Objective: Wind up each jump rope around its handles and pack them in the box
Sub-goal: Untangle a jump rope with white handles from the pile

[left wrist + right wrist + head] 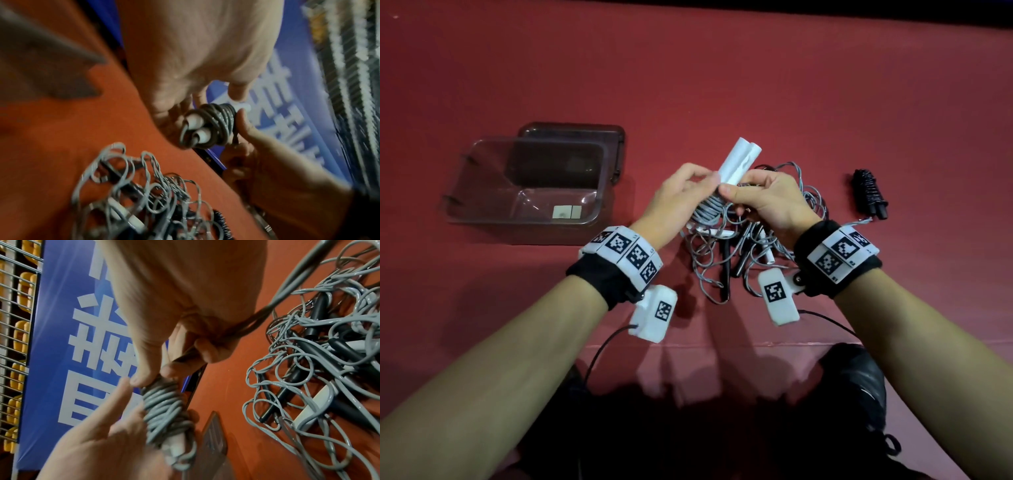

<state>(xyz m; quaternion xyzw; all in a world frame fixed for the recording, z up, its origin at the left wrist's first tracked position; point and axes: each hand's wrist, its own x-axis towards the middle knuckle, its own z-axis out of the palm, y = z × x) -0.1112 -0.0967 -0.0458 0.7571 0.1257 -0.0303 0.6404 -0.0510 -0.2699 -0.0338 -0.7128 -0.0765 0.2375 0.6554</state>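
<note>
Two white cylindrical plastic handles [739,161], held side by side above the red counter [756,85], carried grey cord coils [707,209] at their lower end. Left hand [674,202] gripped the bundle; right hand [767,202] pinched the cord at the coil's top. Clear rectangular plastic box [524,205] stood left, holding no rope; black wound rope bundle [869,195] lay right; tangled grey ropes [726,253] lay beneath. Advisable: keep tension, lay turns adjacent.

Left wrist view: only here, handle ends [195,128] showed with cord emerging.

Right wrist view: only here, taut cord [292,287] ran off through the right hand's closed fingers.
</note>
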